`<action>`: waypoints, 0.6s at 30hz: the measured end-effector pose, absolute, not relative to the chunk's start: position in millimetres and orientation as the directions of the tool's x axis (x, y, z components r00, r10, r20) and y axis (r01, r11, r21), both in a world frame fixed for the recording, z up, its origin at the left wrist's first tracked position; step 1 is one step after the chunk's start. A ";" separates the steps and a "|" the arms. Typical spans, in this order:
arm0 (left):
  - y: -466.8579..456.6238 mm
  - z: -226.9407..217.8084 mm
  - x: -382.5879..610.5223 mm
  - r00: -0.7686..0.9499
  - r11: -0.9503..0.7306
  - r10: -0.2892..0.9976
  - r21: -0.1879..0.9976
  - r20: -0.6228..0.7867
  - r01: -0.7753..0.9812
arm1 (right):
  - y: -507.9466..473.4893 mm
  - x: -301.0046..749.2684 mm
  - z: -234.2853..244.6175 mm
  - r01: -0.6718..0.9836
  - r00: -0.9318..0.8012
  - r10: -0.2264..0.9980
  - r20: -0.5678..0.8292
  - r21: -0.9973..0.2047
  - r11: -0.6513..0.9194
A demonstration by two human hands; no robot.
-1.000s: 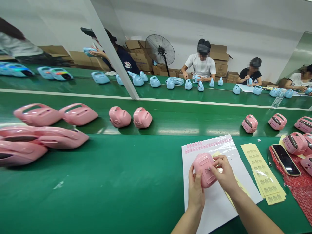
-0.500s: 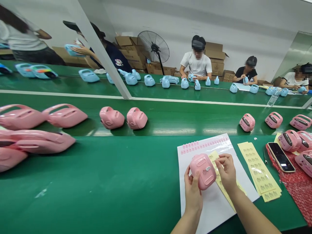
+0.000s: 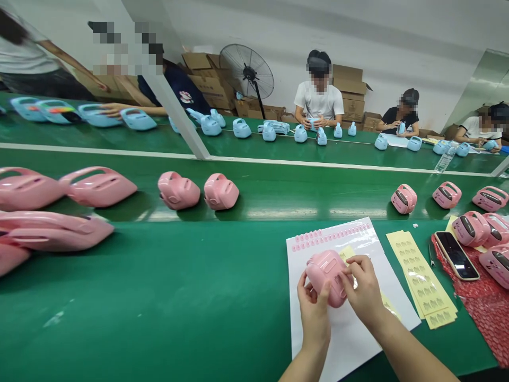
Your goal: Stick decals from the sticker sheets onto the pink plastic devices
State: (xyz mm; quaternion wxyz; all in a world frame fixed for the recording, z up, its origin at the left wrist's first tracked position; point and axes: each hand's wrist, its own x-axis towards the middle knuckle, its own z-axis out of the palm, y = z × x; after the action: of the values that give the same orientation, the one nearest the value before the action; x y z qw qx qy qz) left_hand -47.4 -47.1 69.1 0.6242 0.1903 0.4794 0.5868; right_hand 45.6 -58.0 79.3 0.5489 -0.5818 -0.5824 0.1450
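My left hand (image 3: 315, 310) grips a rounded pink plastic device (image 3: 325, 271) by its lower left side, above a white sheet (image 3: 318, 339). The device is tilted, its face with small dark printing turned up. My right hand (image 3: 363, 289) is closed, thumb and fingertips pinched together against the device's right side. Whatever is between those fingertips is hidden or too small to name. A yellow sticker sheet (image 3: 389, 306) lies on the white sheet, partly covered by the device and my right hand. Rows of small pink stickers (image 3: 330, 237) line the white sheet's top edge.
More yellow sticker sheets (image 3: 422, 281), a phone (image 3: 457, 255) and red bubble wrap (image 3: 483, 313) lie to the right. Several pink devices (image 3: 221, 191) stand along the green bench (image 3: 159, 302). Beyond a divider, co-workers (image 3: 318, 101) handle blue devices (image 3: 242, 128).
My right hand has moved left from above the sticker sheet onto the device, over where a small white patch showed. The device has tilted slightly in my left hand.
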 end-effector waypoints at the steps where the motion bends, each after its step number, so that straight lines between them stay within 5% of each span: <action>1: -46.1 68.6 -47.9 -0.155 0.238 0.913 0.800 -0.378 -0.550 | -59.0 46.7 79.8 0.510 0.248 0.832 0.496 -0.797 0.324; 4: -39.7 70.6 -51.6 -0.148 0.259 0.899 0.772 -0.413 -0.580 | -55.2 58.8 79.2 0.430 0.302 0.787 0.539 -0.813 0.392; 8: -24.6 82.1 -64.2 -0.005 0.321 0.886 0.621 -0.463 -0.715 | -26.6 88.9 67.5 0.473 0.492 0.800 0.343 -0.877 0.084; 12: -10.7 83.6 -80.4 0.143 0.439 0.815 0.436 -0.562 -0.786 | 5.0 99.6 45.6 0.649 0.403 0.879 0.254 -0.757 -0.079; 18: -8.2 49.9 -92.8 0.378 0.519 0.817 0.270 -0.435 -0.811 | 16.7 80.6 42.4 0.825 0.253 0.938 0.236 -0.558 -0.082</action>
State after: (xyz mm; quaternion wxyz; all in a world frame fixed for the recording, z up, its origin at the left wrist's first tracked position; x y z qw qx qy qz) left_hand -92.8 -8.2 49.9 0.8300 0.0056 0.2654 0.4906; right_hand 80.6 16.7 42.4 0.3064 -0.7298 -0.6041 0.0920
